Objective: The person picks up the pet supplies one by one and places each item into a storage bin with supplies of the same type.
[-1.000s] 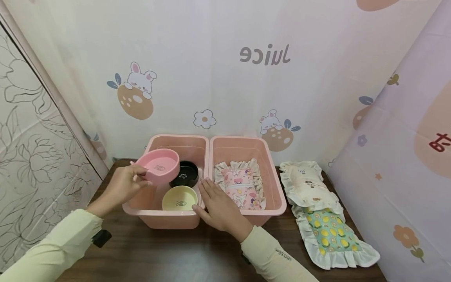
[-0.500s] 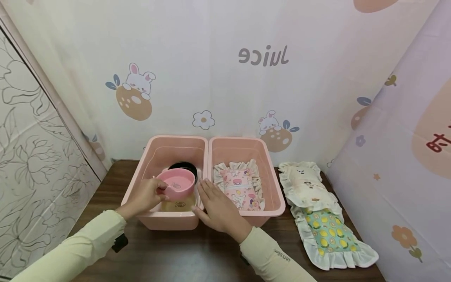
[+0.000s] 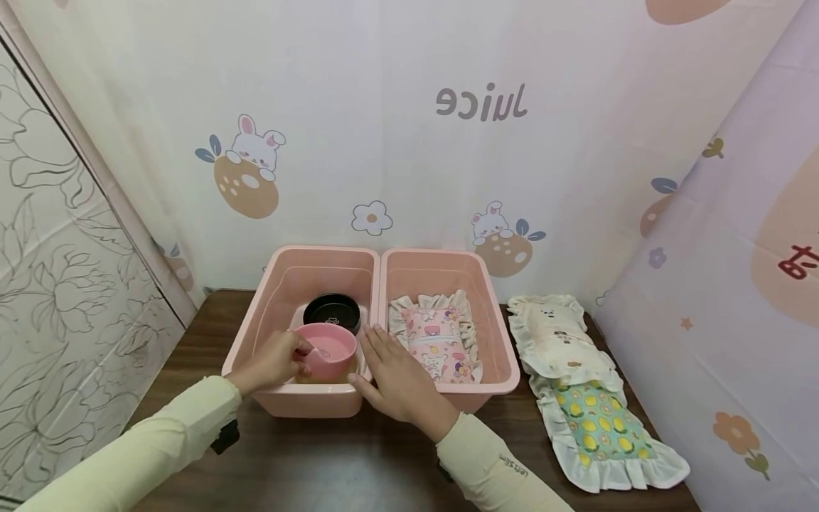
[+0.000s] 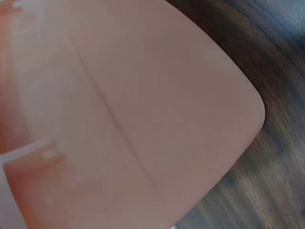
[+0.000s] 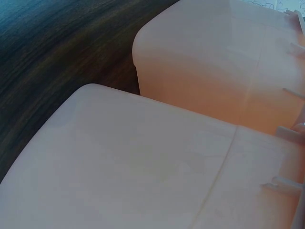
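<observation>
My left hand [image 3: 281, 361] pinches the near-left rim of a pink bowl [image 3: 334, 364] inside the left pink bin [image 3: 256, 320]. The bowl overlaps a pale yellow bowl [image 3: 313, 380], of which only a sliver shows. Just behind them lies a black bowl [image 3: 333, 311] with a light print. My right hand [image 3: 399, 377] rests with straight fingers on the adjoining rims of the left bin and the right pink bin [image 3: 502, 355]. In the left wrist view only a bin's outer wall [image 4: 181, 105] and the table show. The right wrist view holds both bins' outer walls [image 5: 124, 152].
A pink patterned cushion [image 3: 438, 338] with a cream ruffle lies in the right bin. To the right, a cream ruffled cushion [image 3: 557, 334] overlaps a green lemon-print one [image 3: 604, 427] on the dark wooden table [image 3: 307, 469]. A printed curtain [image 3: 409, 163] hangs close behind the bins.
My left hand has carried the pink bowl right and down into the left bin, over the yellow bowl, uncovering more of the bin's left side. The right hand has stayed in place.
</observation>
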